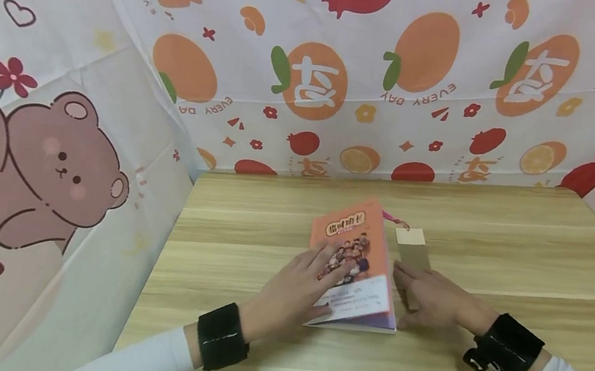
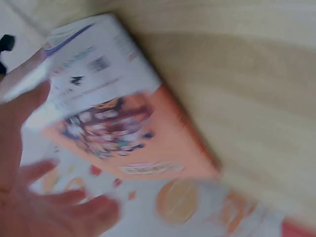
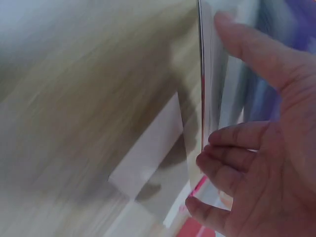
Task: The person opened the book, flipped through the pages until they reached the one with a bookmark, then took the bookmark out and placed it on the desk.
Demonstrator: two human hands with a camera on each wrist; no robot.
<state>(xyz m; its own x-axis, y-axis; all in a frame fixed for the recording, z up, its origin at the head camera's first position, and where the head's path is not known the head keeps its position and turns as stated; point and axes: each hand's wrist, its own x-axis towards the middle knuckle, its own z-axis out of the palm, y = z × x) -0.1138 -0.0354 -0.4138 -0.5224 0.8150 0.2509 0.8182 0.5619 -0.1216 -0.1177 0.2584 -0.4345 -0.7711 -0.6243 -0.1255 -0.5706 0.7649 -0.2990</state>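
An orange book with a white band across its lower cover lies on the wooden table, its lower pages slightly parted. My left hand is over the cover with fingers spread; in the left wrist view its thumb is at the white band. Along the book's right side is my right hand, its fingertips close to the page edges; contact is hard to tell. A flat bookmark, pale at one end and olive-grey beyond, lies beside the book, partly covered by the right hand. A pink cord runs from it toward the book's top.
The wooden table meets a fruit-print cloth at the back. Another cloth with a bear hangs on the left. Black bands with small devices circle both wrists.
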